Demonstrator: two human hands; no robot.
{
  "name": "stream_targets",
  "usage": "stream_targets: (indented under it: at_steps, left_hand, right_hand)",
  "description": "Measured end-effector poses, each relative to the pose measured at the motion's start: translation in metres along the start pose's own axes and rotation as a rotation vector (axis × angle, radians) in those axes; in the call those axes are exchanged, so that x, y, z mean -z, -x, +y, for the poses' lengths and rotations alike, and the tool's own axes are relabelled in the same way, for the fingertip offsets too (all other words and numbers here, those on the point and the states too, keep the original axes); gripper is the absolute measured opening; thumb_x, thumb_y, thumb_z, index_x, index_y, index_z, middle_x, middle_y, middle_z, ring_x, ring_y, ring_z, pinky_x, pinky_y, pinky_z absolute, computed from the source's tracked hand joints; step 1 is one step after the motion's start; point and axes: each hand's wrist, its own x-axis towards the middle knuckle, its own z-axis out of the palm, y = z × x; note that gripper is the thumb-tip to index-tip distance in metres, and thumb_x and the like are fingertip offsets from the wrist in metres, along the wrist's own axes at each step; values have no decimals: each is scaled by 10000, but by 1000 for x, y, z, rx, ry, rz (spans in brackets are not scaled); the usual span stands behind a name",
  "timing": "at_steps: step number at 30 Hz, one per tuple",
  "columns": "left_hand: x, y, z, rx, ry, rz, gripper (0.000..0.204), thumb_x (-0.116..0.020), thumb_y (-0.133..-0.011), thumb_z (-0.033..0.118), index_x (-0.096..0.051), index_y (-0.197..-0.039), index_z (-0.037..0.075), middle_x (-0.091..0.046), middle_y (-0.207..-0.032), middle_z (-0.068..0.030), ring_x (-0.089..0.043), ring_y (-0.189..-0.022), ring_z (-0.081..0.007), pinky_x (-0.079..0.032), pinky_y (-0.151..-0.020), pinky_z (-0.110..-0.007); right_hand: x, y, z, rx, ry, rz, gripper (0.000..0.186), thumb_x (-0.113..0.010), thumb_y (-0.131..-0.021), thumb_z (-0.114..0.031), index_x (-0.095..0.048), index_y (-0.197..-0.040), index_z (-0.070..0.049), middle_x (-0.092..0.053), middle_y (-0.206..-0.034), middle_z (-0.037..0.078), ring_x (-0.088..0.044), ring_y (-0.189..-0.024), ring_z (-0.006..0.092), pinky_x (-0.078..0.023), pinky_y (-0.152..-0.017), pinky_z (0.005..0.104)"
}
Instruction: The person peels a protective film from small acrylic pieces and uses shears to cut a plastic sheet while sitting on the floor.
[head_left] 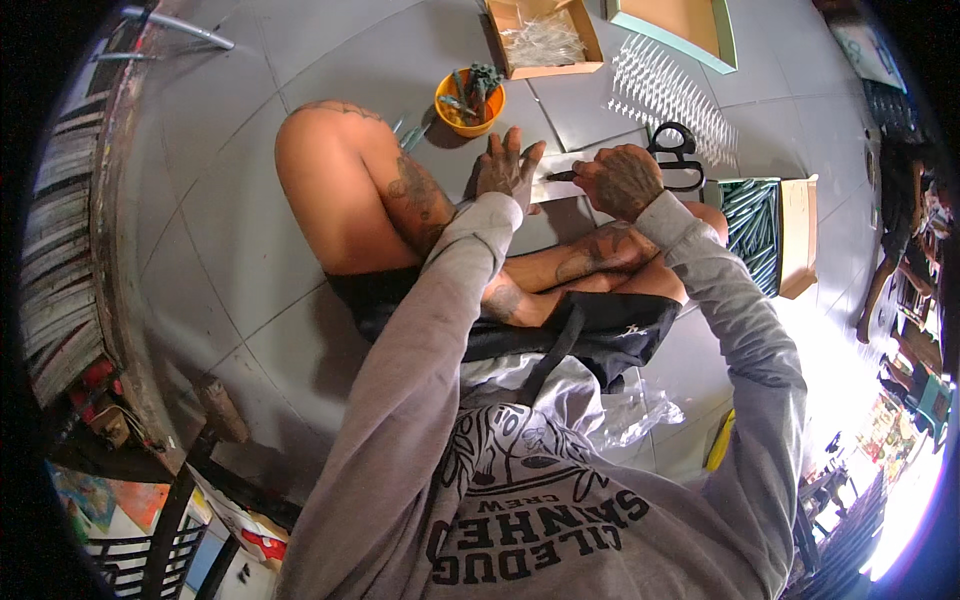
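Observation:
My right hand (622, 182) is closed, gripping a slim dark pen-like stick (562, 176) whose tip points left. Beneath that stick lies a pale flat strip (546, 190) on the floor between both hands. My left hand (508, 168) rests at the strip's left end with its fingers spread; part of the thumb side is hidden. Just right of my right hand are black-handled scissors (680, 150), their blades not visible. Beyond my left hand stands an orange-yellow bowl (441, 108) holding several dark green pieces.
An open carton (596, 62) of clear plastic pieces sits ahead, beside a pale green box (728, 40). Rows of small whitish pieces (665, 90) cover floor nearby. At right, a carton (798, 235) holds dark green sticks. My crossed legs (600, 255) lie below the hands.

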Motion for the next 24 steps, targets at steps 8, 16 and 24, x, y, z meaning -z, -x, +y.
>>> stream_targets:
  at_steps: [8, 16, 24]
  left_hand:
    - [1, -3, 1, -2, -20, -38, 1121, -828, -657, 530, -181, -1540, 285, -13, -1600, -202, -124, -1441, -478, -324, -1076, -532]
    - [0, -4, 0, 31, -44, -30, 1171, -848, -637, 510, -136, -1544, 304, -8, -1592, -226, -131, -1442, -475, -334, -1064, -527]
    - [18, 3, 8, 44, 2, -55, 1074, -858, -672, 434, -211, -1519, 300, -46, -1589, -216, -141, -1449, -458, -329, -1107, -514]
  right_hand:
    - [12, 19, 55, -18, -6, -203, 151, -625, -822, -305, -740, -859, -214, -693, -778, 73, -708, -771, 257, -568, -693, 414]
    - [34, 35, 53, -42, 24, -14, 171, -587, -893, -319, -711, -925, -205, -675, -714, 50, -686, -659, 258, -541, -624, 421]
    - [-7, 45, 53, -90, 30, -5, 148, -618, -841, -256, -714, -944, -212, -684, -690, 68, -688, -623, 266, -542, -575, 417]
